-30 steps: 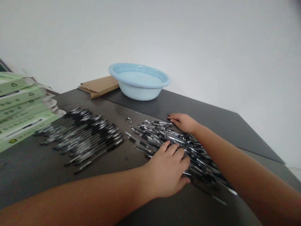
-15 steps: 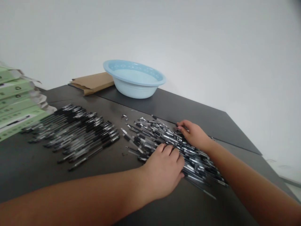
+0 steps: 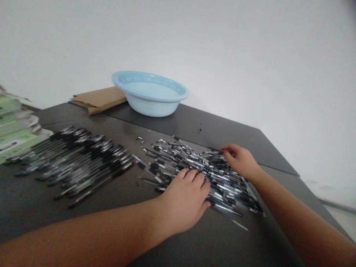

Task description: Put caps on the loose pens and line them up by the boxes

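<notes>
A loose heap of clear pens with black grips and silvery tips (image 3: pixel 178 157) spreads over the dark table. My left hand (image 3: pixel 185 196) lies palm down on the heap's near side, its fingers curled over some pens; the fingertips are hidden. At the heap's far right edge is my right hand (image 3: pixel 243 159), thumb and fingers slightly apart, with nothing visible between them. A small dark piece (image 3: pixel 200 127) shows beyond the heap, too small to name. To the left, more pens (image 3: pixel 91 159) lie side by side in a slanting row.
A light blue basin (image 3: pixel 151 105) stands at the back against the white wall, next to a flat brown paper bag (image 3: pixel 98 99). Stacked green boxes (image 3: pixel 19 144) are at the left edge. Tiny silvery bits (image 3: pixel 139 138) lie between the pen groups.
My right hand has shifted to the right, off the heap's far edge. The small dark piece has appeared beyond the heap. My left hand stays on the pens, while the view has turned slightly right.
</notes>
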### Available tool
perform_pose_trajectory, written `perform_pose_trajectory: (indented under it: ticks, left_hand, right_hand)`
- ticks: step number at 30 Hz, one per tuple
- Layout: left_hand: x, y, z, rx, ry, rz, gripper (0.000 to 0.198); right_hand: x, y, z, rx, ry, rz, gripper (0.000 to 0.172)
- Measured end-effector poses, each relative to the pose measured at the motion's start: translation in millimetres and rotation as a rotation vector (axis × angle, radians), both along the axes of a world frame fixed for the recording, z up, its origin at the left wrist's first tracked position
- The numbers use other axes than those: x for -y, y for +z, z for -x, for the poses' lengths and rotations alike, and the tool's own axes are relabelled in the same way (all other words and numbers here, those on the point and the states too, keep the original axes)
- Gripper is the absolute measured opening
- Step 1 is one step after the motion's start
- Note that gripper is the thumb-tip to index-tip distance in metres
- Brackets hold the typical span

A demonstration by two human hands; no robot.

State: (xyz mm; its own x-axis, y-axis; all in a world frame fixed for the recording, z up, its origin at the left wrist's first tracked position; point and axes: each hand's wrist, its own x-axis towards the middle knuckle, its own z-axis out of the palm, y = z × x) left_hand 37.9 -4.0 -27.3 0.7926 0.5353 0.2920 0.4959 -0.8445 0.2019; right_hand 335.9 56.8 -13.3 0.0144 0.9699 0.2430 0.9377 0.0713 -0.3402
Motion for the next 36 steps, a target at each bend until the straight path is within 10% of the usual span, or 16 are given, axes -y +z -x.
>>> perform_pose_trajectory:
  ticks: [5,11,19,25,36]
  left_hand:
    - [-1,-0.3,0,0.002,-0.001,0.007,0.041]
    - [-2,-8.1,1,0.0,-0.009,-0.031,0.049]
    - [-18,-57.5,-20,0.254,0.118,-0.442,0.036]
    - [-20,-69.0,-30,0.38,0.208,-0.527,0.028]
    - [-1,-16.8,-3,0.037,-0.01,-0.074,0.049]
  right_hand:
    - [-64,-9.7,3,-0.053,-0.025,-0.049,0.038]
    - [-213,-22.8,50,-0.028,-0.087,-0.021,0.042]
    - [-337,-30.0,100,0.156,0.11,0.097,0.039]
    - [-312,-41.9,89,0.23,0.29,0.121,0.038]
    - [-152,-35.0,65,0.217,0.504,0.336,0.069]
